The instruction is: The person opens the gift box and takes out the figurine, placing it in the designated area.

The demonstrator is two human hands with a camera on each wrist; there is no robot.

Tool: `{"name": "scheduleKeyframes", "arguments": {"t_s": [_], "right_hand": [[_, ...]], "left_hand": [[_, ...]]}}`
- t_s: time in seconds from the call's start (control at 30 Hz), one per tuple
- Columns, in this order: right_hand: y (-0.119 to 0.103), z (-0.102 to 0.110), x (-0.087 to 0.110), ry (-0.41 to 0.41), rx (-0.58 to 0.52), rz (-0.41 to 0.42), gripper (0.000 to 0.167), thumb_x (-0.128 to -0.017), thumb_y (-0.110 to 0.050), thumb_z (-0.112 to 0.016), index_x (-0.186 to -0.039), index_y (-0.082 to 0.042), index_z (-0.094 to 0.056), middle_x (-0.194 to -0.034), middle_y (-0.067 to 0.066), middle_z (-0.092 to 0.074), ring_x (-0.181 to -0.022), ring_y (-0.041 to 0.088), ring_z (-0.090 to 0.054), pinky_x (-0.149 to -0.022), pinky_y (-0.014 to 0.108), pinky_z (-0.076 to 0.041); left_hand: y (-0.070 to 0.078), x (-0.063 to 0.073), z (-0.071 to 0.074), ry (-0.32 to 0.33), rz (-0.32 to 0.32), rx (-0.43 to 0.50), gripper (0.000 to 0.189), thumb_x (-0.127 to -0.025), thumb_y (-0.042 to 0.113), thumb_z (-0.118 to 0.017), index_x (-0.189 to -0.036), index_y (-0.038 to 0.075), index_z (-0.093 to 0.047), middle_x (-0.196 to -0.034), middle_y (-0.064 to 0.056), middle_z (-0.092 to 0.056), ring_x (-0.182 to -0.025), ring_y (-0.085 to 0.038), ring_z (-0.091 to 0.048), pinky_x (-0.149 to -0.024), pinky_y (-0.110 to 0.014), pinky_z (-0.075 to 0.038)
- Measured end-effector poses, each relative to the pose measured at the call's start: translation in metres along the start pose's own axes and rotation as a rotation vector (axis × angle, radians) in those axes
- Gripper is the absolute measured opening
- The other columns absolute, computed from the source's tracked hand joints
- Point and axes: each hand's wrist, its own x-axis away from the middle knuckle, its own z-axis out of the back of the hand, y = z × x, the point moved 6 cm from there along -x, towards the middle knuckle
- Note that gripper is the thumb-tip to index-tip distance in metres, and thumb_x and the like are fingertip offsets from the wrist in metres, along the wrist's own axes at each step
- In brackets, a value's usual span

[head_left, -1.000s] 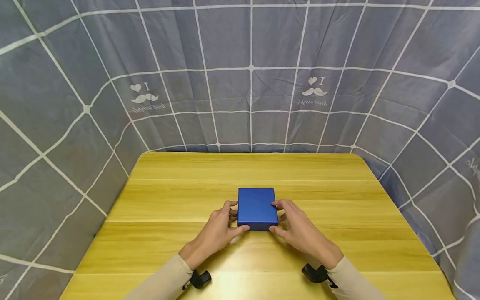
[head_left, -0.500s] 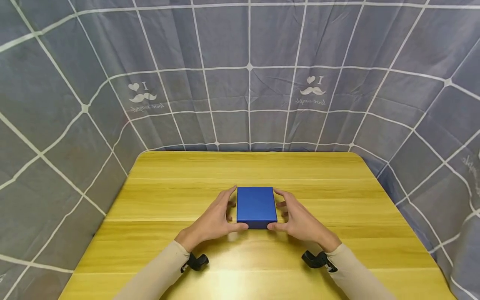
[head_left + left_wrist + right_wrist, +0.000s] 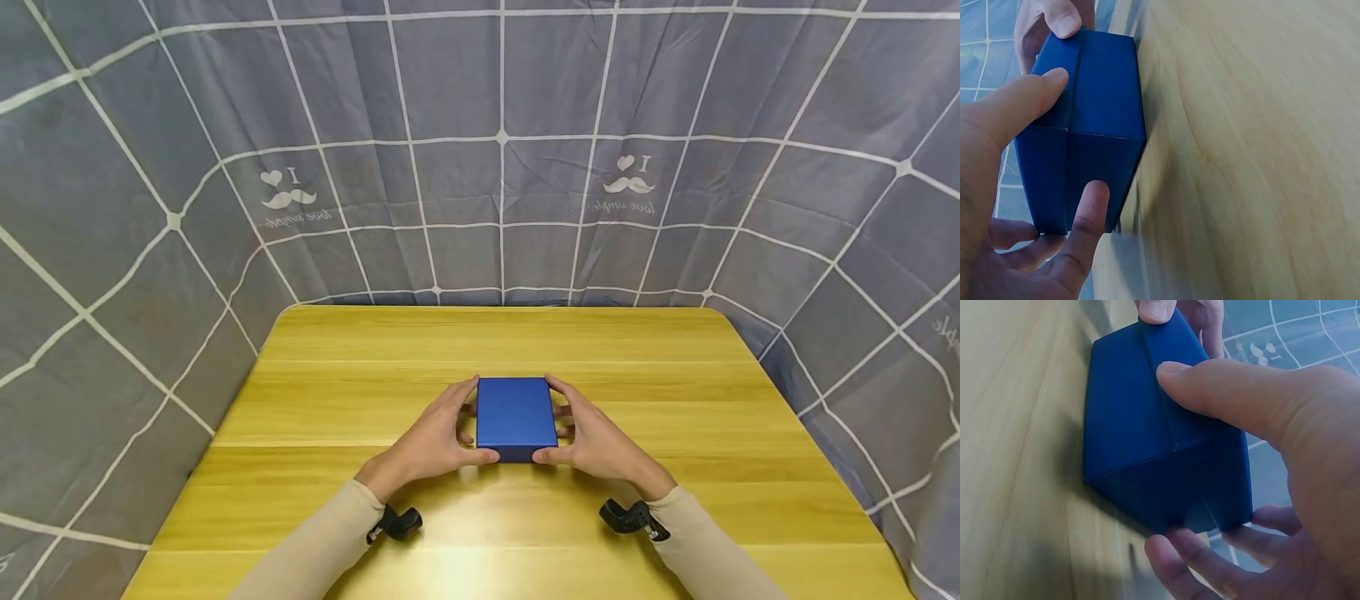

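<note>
A blue lidded box (image 3: 514, 412) lies flat near the middle of the wooden table, a lid seam running along its sides in both wrist views. My left hand (image 3: 431, 440) grips its left side: the thumb presses the near face by the seam, and the index finger reaches toward the far left corner. Mirroring this, my right hand (image 3: 603, 442) holds the right side, its thumb (image 3: 1222, 390) on the near face and its index finger along to the far right corner. In the left wrist view, other fingers (image 3: 1075, 250) of the left hand spread along the box's side (image 3: 1094, 162).
The wooden table (image 3: 360, 350) has rounded far corners and surrounds the box. A grey curtain (image 3: 450, 183) with white grid lines hangs behind it and on both sides. Black wrist mounts (image 3: 401, 523) sit at the sleeve cuffs.
Both index fingers have stretched from the box's sides and top edge forward to its far corners. The thumbs stay on the near face, and the box keeps its place on the table.
</note>
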Motion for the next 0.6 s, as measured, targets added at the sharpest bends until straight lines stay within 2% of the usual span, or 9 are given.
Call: {"name": "scheduleKeyframes", "arguments": {"t_s": [0.13,0.37,0.6], "right_hand": [[0.0015,0.0022,-0.0004,-0.001,-0.016,0.008,0.126,-0.093,-0.03,-0.102,-0.186,-0.009,-0.02,-0.171,0.033,-0.052,-0.141,0.046,-0.074,-0.113,0.057,-0.067],[0.003,0.0048,0.0011,-0.006,-0.032,0.003,0.127,-0.092,-0.028,-0.103,-0.185,-0.008,-0.02,-0.167,0.035,-0.056,-0.132,0.042,-0.079,-0.108,0.055,-0.069],[0.0023,0.0064,0.0004,-0.01,-0.022,0.012,0.127,-0.092,-0.032,-0.103,-0.185,-0.008,-0.02,-0.171,0.033,-0.053,-0.135,0.042,-0.078,-0.109,0.052,-0.069]], "left_hand": [[0.0025,-0.0018,-0.0009,0.006,-0.004,0.015,0.128,-0.093,0.039,-0.103,-0.186,0.006,-0.022,-0.181,-0.012,-0.043,-0.108,-0.016,-0.078,-0.092,-0.026,-0.068],[0.0054,-0.0022,-0.0047,0.008,-0.024,0.043,0.127,-0.093,0.036,-0.103,-0.185,0.003,-0.023,-0.182,-0.015,-0.042,-0.124,-0.026,-0.078,-0.095,-0.027,-0.07],[0.0064,-0.0025,-0.0035,0.017,-0.029,0.078,0.127,-0.092,0.032,-0.104,-0.185,0.003,-0.023,-0.182,-0.017,-0.041,-0.135,-0.033,-0.074,-0.095,-0.028,-0.07]]}}
